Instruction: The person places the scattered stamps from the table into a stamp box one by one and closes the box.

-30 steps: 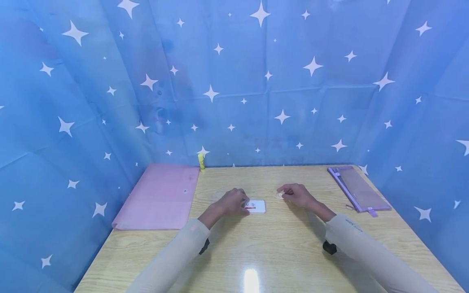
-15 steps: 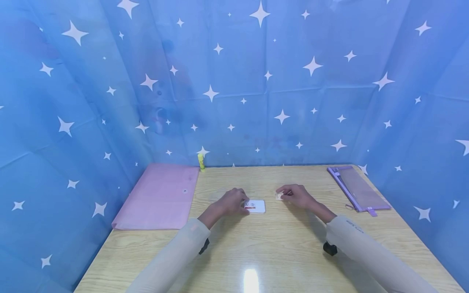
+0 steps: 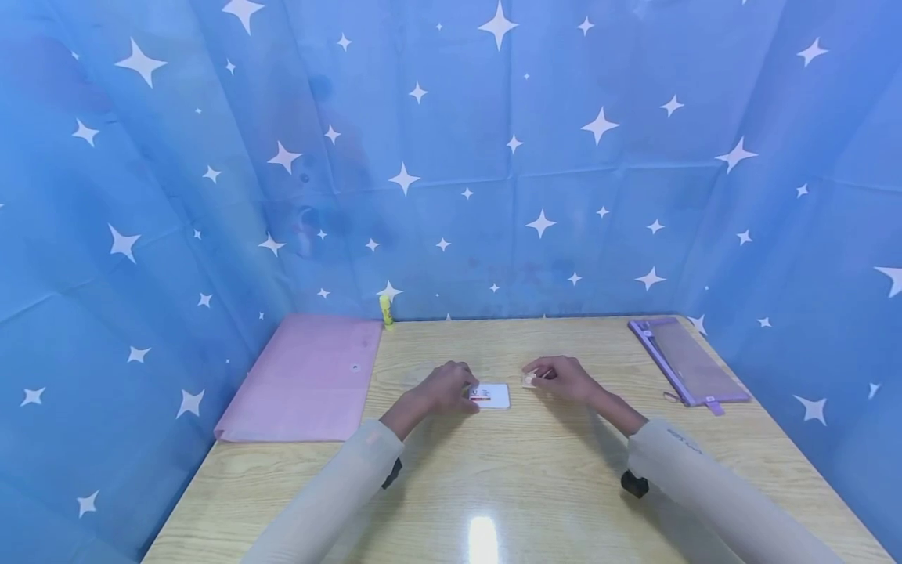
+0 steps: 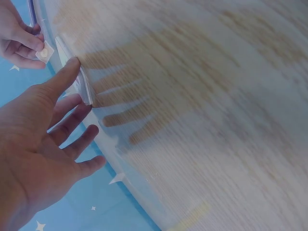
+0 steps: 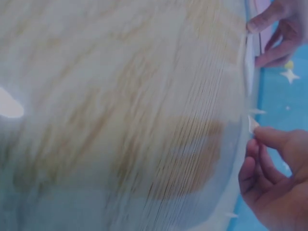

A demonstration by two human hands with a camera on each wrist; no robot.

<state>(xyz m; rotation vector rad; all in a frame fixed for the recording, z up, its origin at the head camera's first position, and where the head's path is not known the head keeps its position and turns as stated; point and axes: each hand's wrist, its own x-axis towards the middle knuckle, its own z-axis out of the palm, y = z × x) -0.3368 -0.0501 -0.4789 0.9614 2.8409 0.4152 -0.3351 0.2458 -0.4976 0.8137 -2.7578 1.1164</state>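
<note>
A white card (image 3: 493, 396) with a red stripe and small print lies flat near the middle of the table. My left hand (image 3: 449, 388) holds it by its left end, thumb at the near edge and fingers at the far one. In the left wrist view the card (image 4: 83, 85) shows edge-on as a thin layered slab, with the other fingers spread beside it. To its right, my right hand (image 3: 567, 379) pinches a small see-through square (image 4: 45, 53) with a pale round middle. This square (image 3: 528, 378) sits low over the tabletop, a short gap from the card.
A pink folder (image 3: 310, 384) with a snap button lies at the left. The yellow glue stick (image 3: 387, 312) stands by the back edge, against a starry blue curtain (image 3: 451, 157). At the right lies a purple mesh zip pouch (image 3: 690, 360). Light glares off the wooden table (image 3: 521, 486).
My right hand has shifted slightly left with the small square, closer to the card. My left hand and the card stay in place.
</note>
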